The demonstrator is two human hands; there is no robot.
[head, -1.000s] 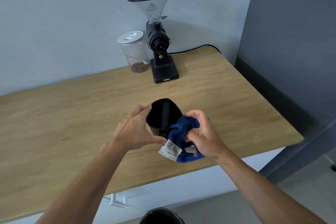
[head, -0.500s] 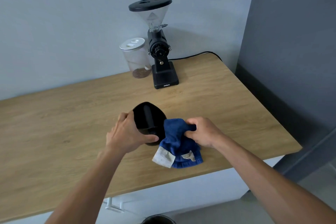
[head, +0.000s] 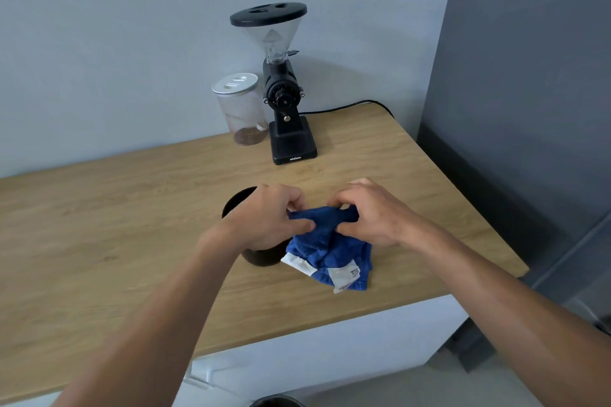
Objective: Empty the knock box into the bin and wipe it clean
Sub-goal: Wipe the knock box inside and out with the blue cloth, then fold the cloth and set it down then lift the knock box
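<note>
The black knock box (head: 261, 256) stands upright on the wooden table (head: 99, 225), mostly hidden behind my left hand (head: 267, 218). A blue cloth (head: 330, 251) with white tags lies just right of the box, its lower part resting on the table. Both hands pinch the cloth's upper edge: my left hand holds its left end above the box, and my right hand (head: 367, 211) holds its right end. The stretch of cloth between them is pulled taut.
A black coffee grinder (head: 284, 102) with a clear hopper and a lidded glass jar (head: 241, 109) stand at the back by the wall, with a cable running right. The dark rim of a bin (head: 277, 401) shows below the table's front edge. A grey wall is at the right.
The knock box went from tilted in my left hand to standing on the table. My left hand let go of it and took the cloth's upper edge beside my right hand.
</note>
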